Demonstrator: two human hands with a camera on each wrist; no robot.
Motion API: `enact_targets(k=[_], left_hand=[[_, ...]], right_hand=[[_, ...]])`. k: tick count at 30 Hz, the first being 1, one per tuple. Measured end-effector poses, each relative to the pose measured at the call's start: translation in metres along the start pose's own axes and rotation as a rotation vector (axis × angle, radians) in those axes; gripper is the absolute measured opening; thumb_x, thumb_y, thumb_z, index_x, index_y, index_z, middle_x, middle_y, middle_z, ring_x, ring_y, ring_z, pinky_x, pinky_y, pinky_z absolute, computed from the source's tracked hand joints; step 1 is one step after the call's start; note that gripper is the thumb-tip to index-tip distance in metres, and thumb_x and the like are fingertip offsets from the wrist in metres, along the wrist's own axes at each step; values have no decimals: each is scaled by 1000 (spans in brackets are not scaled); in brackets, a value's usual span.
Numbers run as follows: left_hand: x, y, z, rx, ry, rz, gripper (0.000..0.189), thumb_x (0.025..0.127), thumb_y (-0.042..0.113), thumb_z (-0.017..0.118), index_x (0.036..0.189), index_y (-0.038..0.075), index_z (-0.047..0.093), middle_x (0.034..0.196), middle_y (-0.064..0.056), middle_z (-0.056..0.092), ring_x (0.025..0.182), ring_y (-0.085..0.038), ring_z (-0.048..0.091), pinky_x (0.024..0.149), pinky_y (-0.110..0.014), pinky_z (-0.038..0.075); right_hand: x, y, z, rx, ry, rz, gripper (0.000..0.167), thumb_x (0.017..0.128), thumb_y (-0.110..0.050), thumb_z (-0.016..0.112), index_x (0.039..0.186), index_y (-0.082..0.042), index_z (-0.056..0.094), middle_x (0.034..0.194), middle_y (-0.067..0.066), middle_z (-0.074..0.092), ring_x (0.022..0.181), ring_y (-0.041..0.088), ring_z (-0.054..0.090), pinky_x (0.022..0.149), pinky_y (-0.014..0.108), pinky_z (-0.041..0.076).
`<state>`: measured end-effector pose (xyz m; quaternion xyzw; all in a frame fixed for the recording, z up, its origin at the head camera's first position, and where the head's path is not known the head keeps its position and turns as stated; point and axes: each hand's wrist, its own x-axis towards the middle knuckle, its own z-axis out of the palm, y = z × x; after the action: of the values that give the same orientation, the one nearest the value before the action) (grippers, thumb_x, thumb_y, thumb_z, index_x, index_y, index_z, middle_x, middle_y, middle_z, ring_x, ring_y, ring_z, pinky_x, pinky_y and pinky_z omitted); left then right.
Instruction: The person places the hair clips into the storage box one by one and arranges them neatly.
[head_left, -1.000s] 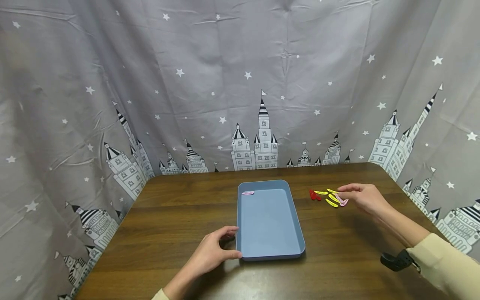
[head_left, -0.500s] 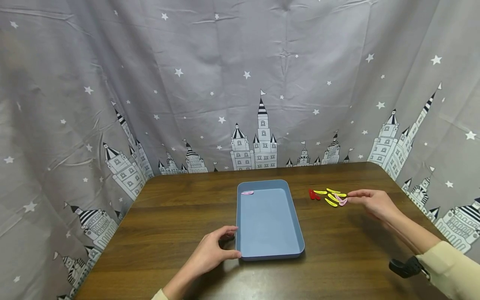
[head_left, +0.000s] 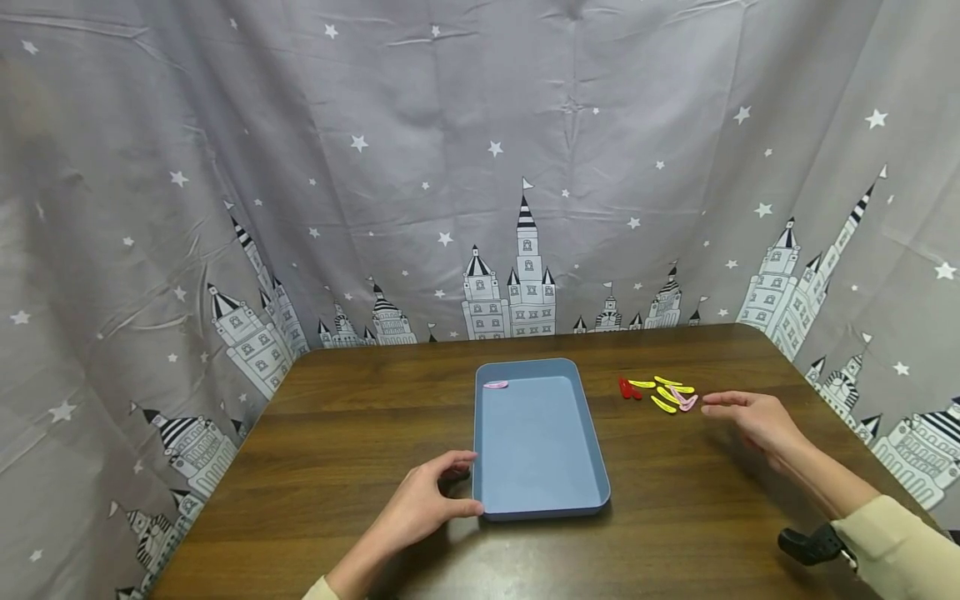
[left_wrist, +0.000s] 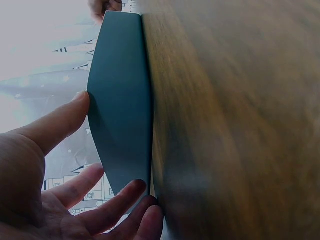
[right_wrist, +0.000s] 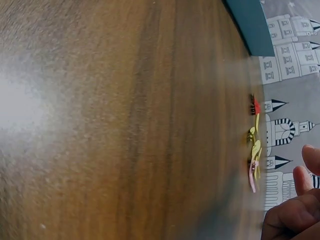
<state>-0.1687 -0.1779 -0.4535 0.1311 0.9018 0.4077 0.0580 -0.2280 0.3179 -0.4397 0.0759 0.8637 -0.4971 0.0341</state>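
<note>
A shallow blue-grey tray (head_left: 542, 442) lies on the table, with one pink hair clip (head_left: 496, 385) near its far left corner. My left hand (head_left: 423, 504) touches the tray's near left side; in the left wrist view its thumb (left_wrist: 75, 112) meets the rim and the other fingers are spread loosely by the wall. Right of the tray is a loose group of red hair clips (head_left: 625, 388), yellow hair clips (head_left: 663, 405) and a pink clip (head_left: 687, 403). My right hand (head_left: 761, 423) hovers just right of them, thumb and forefinger apart, nothing between them.
The wooden table (head_left: 360, 417) reaches back to a grey curtain (head_left: 405, 150) printed with castles and stars. A black strap-like piece (head_left: 810, 546) hangs by the right sleeve (head_left: 900, 542).
My right hand has drawn back to the right, away from the clips. A yellow clip that its fingers covered now shows. The left hand and tray stay put.
</note>
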Motion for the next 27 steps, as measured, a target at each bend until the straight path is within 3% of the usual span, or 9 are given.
enact_targets(k=[5, 8, 14, 27], left_hand=[[1, 0, 0, 3, 3, 4, 67, 74, 39, 88, 133, 19, 64, 121, -6, 70, 117, -27, 63, 97, -52, 45], [1, -1, 1, 1, 2, 5, 67, 73, 39, 88, 133, 19, 64, 121, -5, 70, 117, -27, 63, 98, -52, 45], [0, -1, 1, 4, -2, 3, 68, 73, 40, 88, 133, 20, 64, 121, -5, 70, 117, -28, 63, 97, -52, 46], [1, -2, 0, 2, 5, 3, 67, 74, 41, 88, 133, 21, 64, 122, -5, 70, 119, -28, 62, 99, -54, 45]], right_hand=[[3, 9, 2, 51, -10, 31, 57, 90, -30, 74, 133, 5, 59, 64, -12, 48, 44, 5, 35, 43, 27, 35], [6, 15, 3, 97, -18, 54, 59, 90, -27, 74, 135, 7, 57, 54, -16, 35, 43, 4, 32, 43, 25, 34], [12, 25, 7, 138, -25, 90, 60, 90, -24, 74, 137, 7, 55, 52, -15, 33, 44, 4, 31, 44, 25, 33], [26, 25, 9, 89, -61, 100, 64, 90, -24, 74, 141, 6, 51, 52, -14, 28, 45, 4, 27, 43, 24, 31]])
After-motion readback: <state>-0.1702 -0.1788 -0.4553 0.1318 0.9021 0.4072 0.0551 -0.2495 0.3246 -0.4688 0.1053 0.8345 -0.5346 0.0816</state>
